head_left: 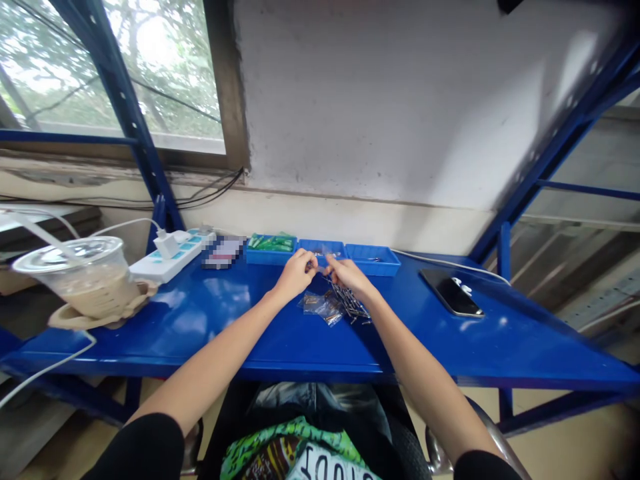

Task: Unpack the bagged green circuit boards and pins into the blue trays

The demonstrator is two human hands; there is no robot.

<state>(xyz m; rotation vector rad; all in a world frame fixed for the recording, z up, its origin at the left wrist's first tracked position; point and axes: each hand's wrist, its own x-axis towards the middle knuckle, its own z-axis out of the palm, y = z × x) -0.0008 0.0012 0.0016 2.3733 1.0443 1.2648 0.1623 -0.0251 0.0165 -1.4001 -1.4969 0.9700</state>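
Observation:
My left hand (296, 272) is closed in a pinch above the table, in front of the blue trays. Close by on its right, the fingers of my right hand (349, 275) are also pinched together. A small clear plastic bag (321, 268), blurred and partly hidden, spans the gap between both sets of fingertips. Below the hands lie several clear bags of small metal parts (321, 307). A loose pile of thin metal screws or pins (356, 308) lies under my right hand; their exact kind is hard to make out.
Along the back stand a blue tray of green packets (270, 256), a middle blue tray (330, 245) and a right blue tray (374, 268). A phone (450, 293) with white earbuds lies right. At left are a power strip (173, 257) and a drink cup (95, 283).

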